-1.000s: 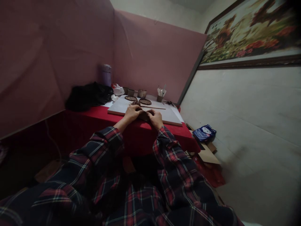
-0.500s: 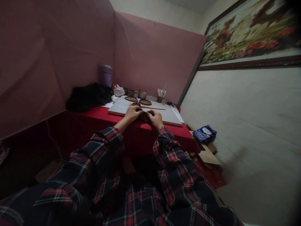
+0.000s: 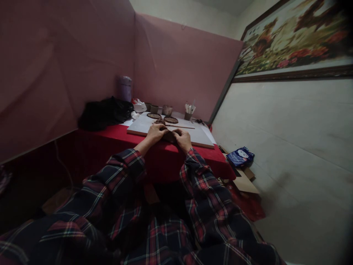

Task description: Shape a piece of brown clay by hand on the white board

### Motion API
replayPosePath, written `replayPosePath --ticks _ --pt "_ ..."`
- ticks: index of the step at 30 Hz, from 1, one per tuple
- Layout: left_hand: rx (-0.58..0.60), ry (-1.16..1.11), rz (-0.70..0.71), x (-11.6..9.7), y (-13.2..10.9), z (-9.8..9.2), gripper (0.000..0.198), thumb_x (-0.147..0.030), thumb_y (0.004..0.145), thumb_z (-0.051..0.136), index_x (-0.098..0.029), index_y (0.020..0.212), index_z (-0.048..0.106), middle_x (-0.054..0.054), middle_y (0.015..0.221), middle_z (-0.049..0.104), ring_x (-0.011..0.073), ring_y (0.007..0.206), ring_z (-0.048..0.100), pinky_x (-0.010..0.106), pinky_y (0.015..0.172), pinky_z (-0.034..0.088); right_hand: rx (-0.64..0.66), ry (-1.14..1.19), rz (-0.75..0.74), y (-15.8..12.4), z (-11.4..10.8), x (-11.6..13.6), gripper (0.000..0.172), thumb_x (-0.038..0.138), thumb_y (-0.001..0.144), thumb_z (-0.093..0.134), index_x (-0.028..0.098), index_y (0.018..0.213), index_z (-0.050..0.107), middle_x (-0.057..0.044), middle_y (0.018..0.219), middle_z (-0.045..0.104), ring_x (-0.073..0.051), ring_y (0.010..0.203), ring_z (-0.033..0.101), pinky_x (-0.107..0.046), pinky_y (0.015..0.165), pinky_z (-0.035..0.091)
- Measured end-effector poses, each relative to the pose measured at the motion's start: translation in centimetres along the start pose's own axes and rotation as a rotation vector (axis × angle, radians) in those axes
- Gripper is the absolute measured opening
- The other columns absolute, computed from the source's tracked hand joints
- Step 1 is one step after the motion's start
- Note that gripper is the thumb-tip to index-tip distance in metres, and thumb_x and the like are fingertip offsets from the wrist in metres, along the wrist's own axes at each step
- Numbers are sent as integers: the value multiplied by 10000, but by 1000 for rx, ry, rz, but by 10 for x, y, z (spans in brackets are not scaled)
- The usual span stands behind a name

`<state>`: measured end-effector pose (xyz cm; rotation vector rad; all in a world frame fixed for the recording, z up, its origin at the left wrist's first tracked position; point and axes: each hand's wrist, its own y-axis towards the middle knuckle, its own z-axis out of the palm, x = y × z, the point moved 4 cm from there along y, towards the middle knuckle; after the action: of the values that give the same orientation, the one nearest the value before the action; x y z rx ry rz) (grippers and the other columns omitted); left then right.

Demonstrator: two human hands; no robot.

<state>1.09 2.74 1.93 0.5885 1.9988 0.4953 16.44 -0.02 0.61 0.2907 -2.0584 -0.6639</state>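
Observation:
Both my hands rest at the near edge of a pale work board (image 3: 143,125) on a red-covered table (image 3: 116,134). My left hand (image 3: 154,132) and my right hand (image 3: 182,139) are curled, fingers closed, round a brown lump of clay (image 3: 168,137) between them. Beyond the hands lie two flat dark clay discs (image 3: 171,120), a smaller clay piece (image 3: 159,121) and a thin wooden stick (image 3: 180,127). Plaid sleeves cover both forearms.
A black bag (image 3: 104,112), a purple flask (image 3: 125,88), crumpled white paper (image 3: 138,106), small cups (image 3: 167,110) and a pot of tools (image 3: 188,112) stand at the table's back. Pink panels wall the corner. A blue packet (image 3: 239,156) and cardboard (image 3: 245,182) lie on the floor at right.

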Motion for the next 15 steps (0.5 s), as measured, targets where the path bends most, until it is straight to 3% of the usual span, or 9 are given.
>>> replayPosePath --ticks 15 --pt "-15 -11 10 1 0 0 205 -266 737 616 -145 842 744 67 860 743 180 790 653 264 732 493 -16 -32 8 2 0 -2 164 289 795 573 198 824 706 -17 825 727 -171 803 650 -280 778 502"
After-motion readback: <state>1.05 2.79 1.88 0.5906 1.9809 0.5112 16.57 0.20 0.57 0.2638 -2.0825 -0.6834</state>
